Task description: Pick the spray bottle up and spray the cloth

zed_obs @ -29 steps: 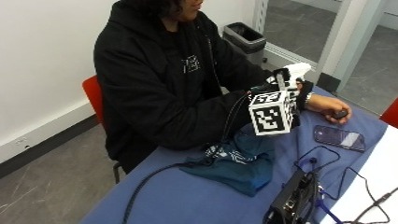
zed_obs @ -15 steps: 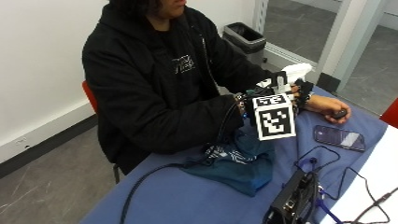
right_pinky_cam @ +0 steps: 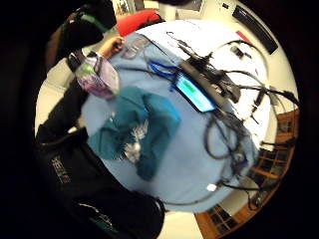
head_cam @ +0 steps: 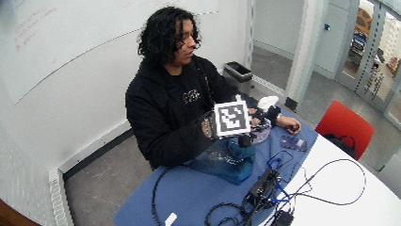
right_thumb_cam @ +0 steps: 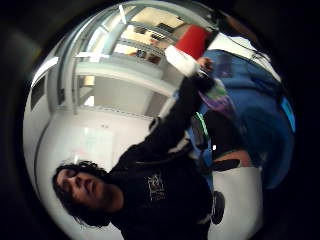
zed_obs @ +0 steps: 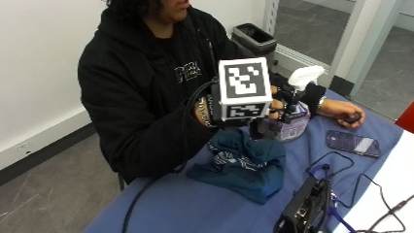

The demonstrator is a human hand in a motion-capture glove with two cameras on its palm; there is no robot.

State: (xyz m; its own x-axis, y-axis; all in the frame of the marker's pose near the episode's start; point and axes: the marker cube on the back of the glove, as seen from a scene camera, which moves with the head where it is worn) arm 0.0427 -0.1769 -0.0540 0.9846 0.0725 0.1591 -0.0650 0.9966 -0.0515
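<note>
Spray bottle: a clear, rounded plastic body with a purple tint (zed_obs: 292, 124), narrow dark neck and a white trigger head on top; it stands upright in the air above the table, its base just over the blue surface.
Right hand: black-gloved (zed_obs: 275, 108), raised at chest height in front of the person; its fingers are curled round the bottle's dark neck, just under the white head.
Bottle against fingers: the white head pokes out above the fingers and the tinted body hangs below them; whether a finger lies on the trigger cannot be told.
Cloth: soft teal fabric (zed_obs: 249, 162), rumpled into a loose heap with folds and a pale printed patch; it lies on the table directly below the gloved hand and just beside the bottle's base, nearer the person's body.
Little finger side palm view: the cloth (right_pinky_cam: 144, 127) spreads in irregular folds on the blue table, the bottle's rounded body (right_pinky_cam: 97, 75) close by at its edge.
Table: covered in a smooth blue sheet (zed_obs: 194, 208), matte and flat.
Left hand: bare (zed_obs: 346, 114), resting on the table beyond the bottle.
Phone: a flat dark slab (zed_obs: 353, 143) lying beside the bare hand, well apart from the cloth.
</note>
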